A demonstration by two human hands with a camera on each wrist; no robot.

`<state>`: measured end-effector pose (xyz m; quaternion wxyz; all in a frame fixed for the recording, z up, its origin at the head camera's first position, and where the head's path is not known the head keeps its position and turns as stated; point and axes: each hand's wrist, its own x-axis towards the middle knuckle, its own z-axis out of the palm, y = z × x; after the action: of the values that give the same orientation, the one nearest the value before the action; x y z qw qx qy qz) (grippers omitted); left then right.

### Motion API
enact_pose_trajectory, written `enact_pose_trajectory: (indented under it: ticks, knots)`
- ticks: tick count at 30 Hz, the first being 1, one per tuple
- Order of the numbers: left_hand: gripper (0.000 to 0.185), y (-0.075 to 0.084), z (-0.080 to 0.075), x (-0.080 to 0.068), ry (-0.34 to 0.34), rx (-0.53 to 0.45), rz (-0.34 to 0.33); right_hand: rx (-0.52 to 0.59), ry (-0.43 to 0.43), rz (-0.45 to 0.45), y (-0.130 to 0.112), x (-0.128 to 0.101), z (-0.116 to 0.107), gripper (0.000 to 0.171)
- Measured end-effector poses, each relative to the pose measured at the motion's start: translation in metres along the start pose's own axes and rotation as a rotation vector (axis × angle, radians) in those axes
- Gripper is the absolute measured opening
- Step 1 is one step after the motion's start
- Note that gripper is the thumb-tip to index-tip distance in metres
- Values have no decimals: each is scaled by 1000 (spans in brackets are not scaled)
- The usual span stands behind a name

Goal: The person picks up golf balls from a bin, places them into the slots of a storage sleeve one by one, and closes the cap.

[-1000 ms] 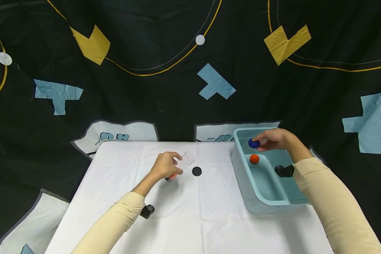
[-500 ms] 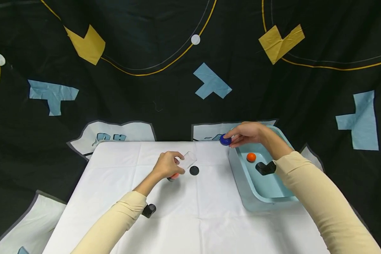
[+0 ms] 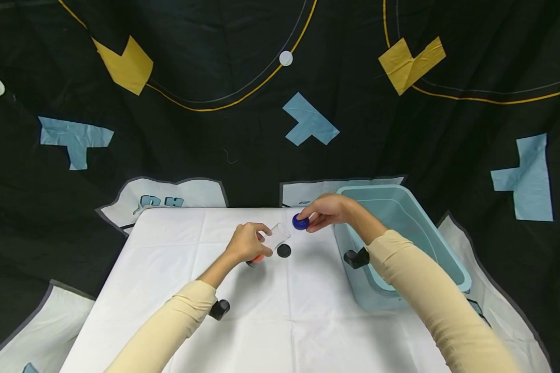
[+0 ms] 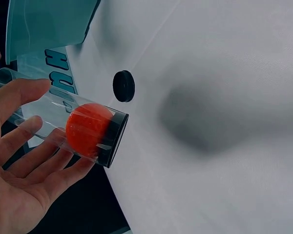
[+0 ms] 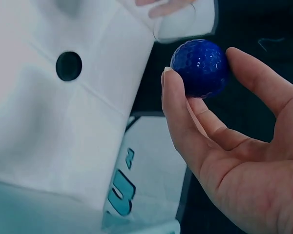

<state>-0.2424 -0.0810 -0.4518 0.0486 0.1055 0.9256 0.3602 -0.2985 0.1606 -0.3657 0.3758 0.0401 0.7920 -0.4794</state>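
My left hand (image 3: 245,242) grips a clear tube (image 3: 271,241), tilted over the white table (image 3: 280,321), with an orange ball (image 4: 87,129) inside at its black base. A black cap (image 3: 284,250) lies just beside the tube. My right hand (image 3: 326,211) pinches a blue ball (image 3: 301,222) near the tube's open end, maybe not touching it. The bin (image 3: 403,217) stands at right.

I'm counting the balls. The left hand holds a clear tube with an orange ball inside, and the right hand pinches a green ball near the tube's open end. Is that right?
Almost. The ball pinched by the right hand is dark blue, not green; the right wrist view shows it. The left hand does hold the clear tube with the orange ball inside.
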Motion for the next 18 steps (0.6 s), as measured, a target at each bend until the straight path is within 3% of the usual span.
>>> enact_pose_trajectory:
  ticks: [18]
  knots:
    - [42,2,0,0,-6,8,32,-8,-50,35,-6,16,33,42]
